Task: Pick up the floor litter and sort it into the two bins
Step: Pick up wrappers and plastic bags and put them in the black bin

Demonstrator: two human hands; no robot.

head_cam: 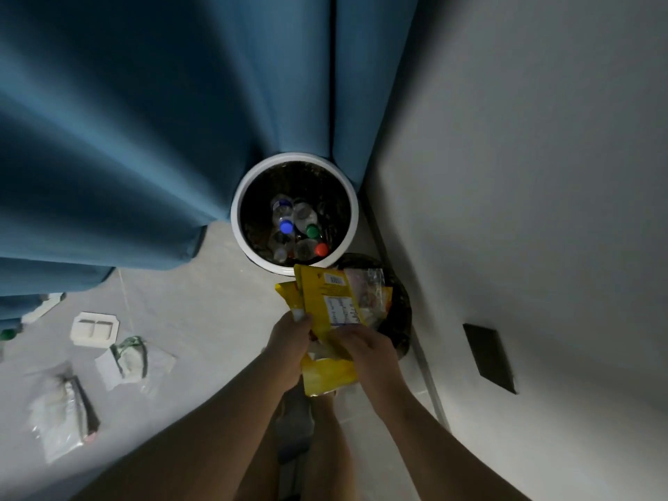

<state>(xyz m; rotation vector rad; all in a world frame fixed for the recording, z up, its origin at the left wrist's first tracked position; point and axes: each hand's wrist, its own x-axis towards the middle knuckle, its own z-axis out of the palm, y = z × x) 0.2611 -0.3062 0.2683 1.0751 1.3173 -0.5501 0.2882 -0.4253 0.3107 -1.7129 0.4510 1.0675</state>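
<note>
View: head, looking down at the floor.
Bins: two. The white bin (236, 211) stands at frame centre against the blue curtain (144, 121). The dark bin (403, 312) stands just below and right of it, beside the wall (524, 175).
White bin contents: clear bottles (302, 211), number not readable. Three coloured caps show: one blue, one green, one red.
Wrapper bundle (325, 301): at least two yellow packets and one clear packet, held over the left rim of the dark bin, just below frame centre.
Left hand (289, 341): grip closed on the left edge of the wrapper bundle.
Right hand (365, 352): grip closed on the lower right of the wrapper bundle, fingers curled over it.
Floor litter, lower left of frame: five pieces, well apart from the bins.
- one white tray (94, 329) with two compartments
- one crumpled green-and-white wrapper (132, 356)
- one clear packet (65, 403) with a dark strip
- one white piece (43, 307) at the curtain hem
- one green item (8, 333), cut off by the left edge
Wall fitting: one dark plate (491, 359), right of frame.
</note>
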